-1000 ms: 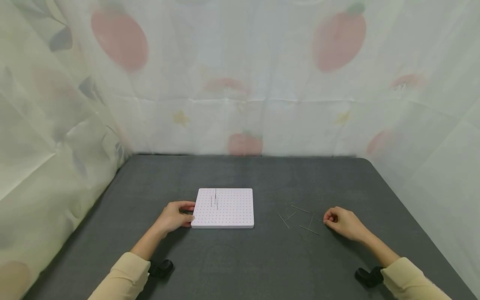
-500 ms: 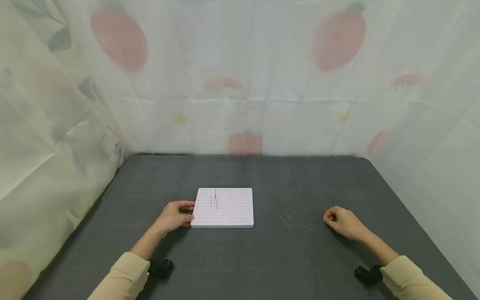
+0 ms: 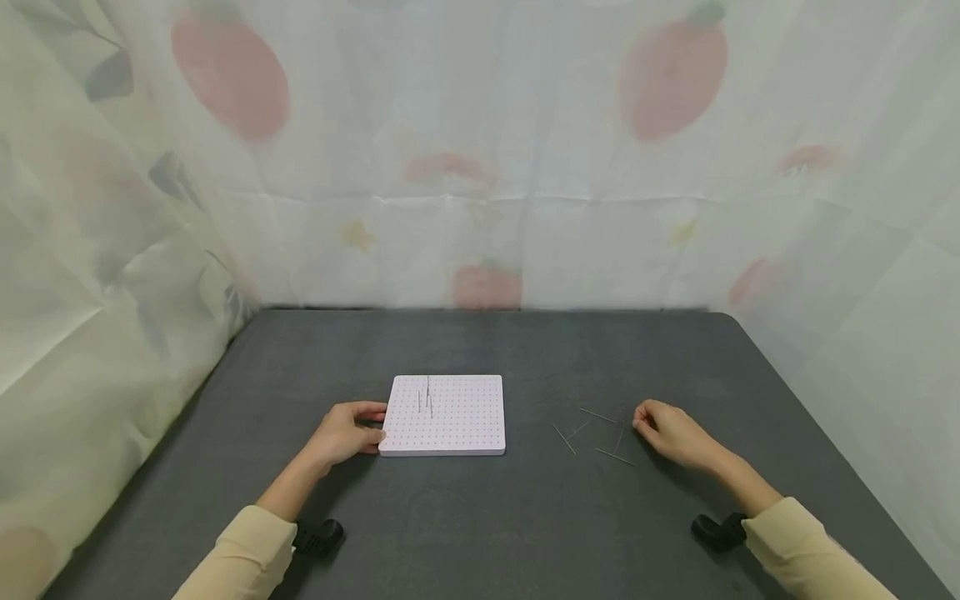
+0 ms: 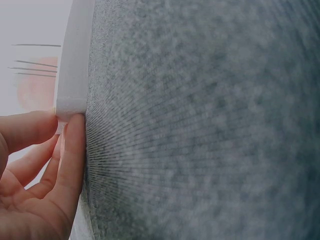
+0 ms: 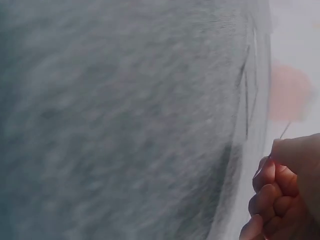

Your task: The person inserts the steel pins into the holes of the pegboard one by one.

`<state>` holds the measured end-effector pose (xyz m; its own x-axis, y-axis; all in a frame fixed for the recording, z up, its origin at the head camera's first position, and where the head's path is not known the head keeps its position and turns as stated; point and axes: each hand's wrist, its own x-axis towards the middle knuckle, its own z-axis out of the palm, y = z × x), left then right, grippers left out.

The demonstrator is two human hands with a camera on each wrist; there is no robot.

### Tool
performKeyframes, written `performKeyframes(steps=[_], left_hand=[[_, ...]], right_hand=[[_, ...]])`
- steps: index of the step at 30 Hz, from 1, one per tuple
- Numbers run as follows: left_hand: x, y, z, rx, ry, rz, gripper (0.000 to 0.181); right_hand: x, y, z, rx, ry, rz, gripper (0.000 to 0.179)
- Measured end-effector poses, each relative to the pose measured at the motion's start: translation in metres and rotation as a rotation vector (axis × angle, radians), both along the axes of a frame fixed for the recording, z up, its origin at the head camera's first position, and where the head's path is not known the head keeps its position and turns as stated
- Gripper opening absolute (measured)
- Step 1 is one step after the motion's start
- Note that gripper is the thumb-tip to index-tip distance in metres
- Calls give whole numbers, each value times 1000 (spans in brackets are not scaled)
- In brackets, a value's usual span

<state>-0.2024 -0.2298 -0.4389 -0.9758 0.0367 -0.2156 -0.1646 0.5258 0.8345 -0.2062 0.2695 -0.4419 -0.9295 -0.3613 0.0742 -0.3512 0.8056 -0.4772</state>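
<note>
A white pegboard [image 3: 457, 421] lies on the dark grey table [image 3: 480, 517], with three thin pins [image 3: 425, 400] standing in its far left part. My left hand [image 3: 372, 429] grips the board's left edge, thumb on top and fingers [image 4: 72, 150] against its side [image 4: 75, 65]. Right of the board, several loose pins [image 3: 592, 433] lie scattered on the table. My right hand [image 3: 641, 423] hovers at their right end, fingers curled. In the right wrist view it pinches one thin pin [image 5: 284, 131] that sticks out beyond the fingertips [image 5: 267, 172].
A pale curtain with a fruit print [image 3: 480, 167] walls the table at the back and both sides. Black wrist straps [image 3: 318, 535] [image 3: 716, 531] show near the front edge. The table's right edge [image 3: 817, 433] runs close to my right arm.
My right hand has moved a little left and away from me, over the loose pins. The left hand and the board have stayed put.
</note>
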Motion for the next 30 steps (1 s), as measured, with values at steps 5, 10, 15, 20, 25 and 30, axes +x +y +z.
performKeyframes(steps=[5,10,15,20,25,30], left_hand=[[1,1,2,-5,-4,-3,50],[1,1,3,-12,-8,-1,50],[1,0,1,-16,-3,-6,51],[1,0,1,-10,-7,-4,51],[1,0,1,-15,-6,-3,51],[0,0,1,-14,-4,-7,50]], right_hand=[[-4,-7,7,-44,29,18,4],[-10,-17,14,-85,21,39,4],[-16,-28,16,-114,23,50,7],[-21,-38,14,-163,33,60,6],[-27,-48,12,-194,32,45,5],[-31,-60,15,-221,32,19,8]])
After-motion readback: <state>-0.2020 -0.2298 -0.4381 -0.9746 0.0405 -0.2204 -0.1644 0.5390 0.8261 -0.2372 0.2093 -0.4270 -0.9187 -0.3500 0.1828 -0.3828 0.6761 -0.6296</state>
